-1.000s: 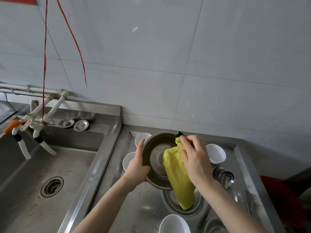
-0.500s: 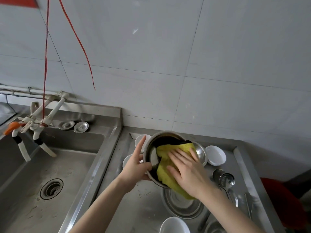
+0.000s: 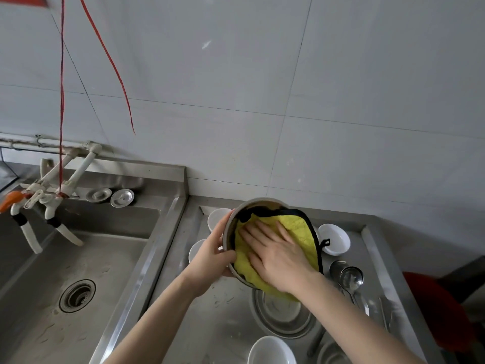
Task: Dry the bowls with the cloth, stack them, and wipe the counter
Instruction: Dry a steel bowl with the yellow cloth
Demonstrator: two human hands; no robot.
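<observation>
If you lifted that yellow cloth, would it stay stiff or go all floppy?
Probably floppy: the yellow cloth bends to the round steel bowl under the right hand and droops over the rim. It likely weighs little and looks fuzzy, so hardly slippery.

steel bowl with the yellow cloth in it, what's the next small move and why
Probably sweep the right hand round inside the steel bowl, pressing the yellow cloth along its wall. The hand lies flat on the cloth, and the left hand grips the tilted bowl's rim.
</observation>
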